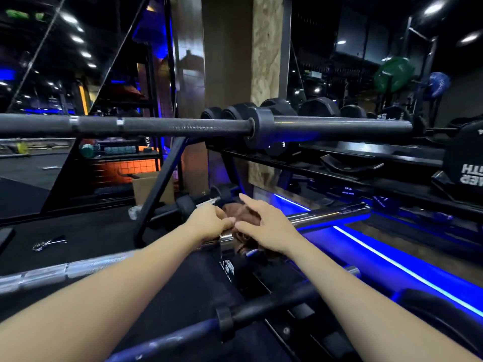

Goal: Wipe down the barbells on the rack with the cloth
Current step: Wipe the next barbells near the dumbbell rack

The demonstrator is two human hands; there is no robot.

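A brown cloth point(241, 214) lies bunched over a chrome barbell point(329, 214) on the middle level of the black rack point(162, 178). My left hand point(209, 222) grips the chrome bar just left of the cloth, fingers curled over it. My right hand point(264, 226) lies on the cloth with fingers spread and fairly straight, pressing it onto the bar. A black barbell point(162, 125) spans the rack's top level above both hands. A dark blue-black bar point(261, 309) sits on the lowest level, nearest me.
Black dumbbells point(277, 108) and weight plates point(467, 163) fill a shelf behind and to the right. Blue light strips point(392, 259) glow along the floor on the right. A cardboard box point(149, 186) stands behind the rack. A barbell clip point(48, 242) lies on the floor at left.
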